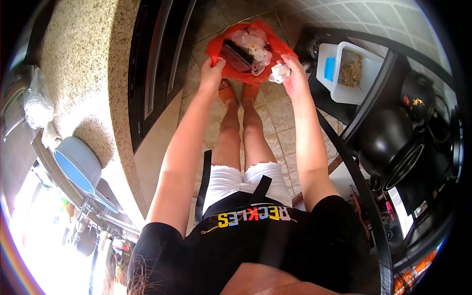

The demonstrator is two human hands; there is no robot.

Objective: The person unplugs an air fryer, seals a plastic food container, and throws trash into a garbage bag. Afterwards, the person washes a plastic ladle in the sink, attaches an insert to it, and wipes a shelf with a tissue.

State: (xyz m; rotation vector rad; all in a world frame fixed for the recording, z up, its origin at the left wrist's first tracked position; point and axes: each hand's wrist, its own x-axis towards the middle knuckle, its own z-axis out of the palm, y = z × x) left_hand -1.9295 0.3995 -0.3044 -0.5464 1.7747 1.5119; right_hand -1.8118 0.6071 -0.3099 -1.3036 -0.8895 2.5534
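Observation:
A red plastic bag point(214, 47) hangs with its mouth open in front of my legs. My left hand point(212, 73) is closed on the left side of its rim. At the right side of the rim, my right hand point(295, 78) is closed, with the bag's edge at its fingertips and a crumpled white tissue point(280, 73) by its thumb. Inside the bag lie a dark tray-like object point(237, 56) and some crumpled clear plastic point(260, 51). The bottom of the bag is hidden.
To the right, a black rack point(366, 110) carries a clear plastic container point(355, 73) with brown contents and a black pot point(386, 140). On the left are a speckled countertop point(86, 73), a blue pan-shaped vessel point(78, 164) and a black oven front point(160, 64). Tiles cover the floor point(275, 110).

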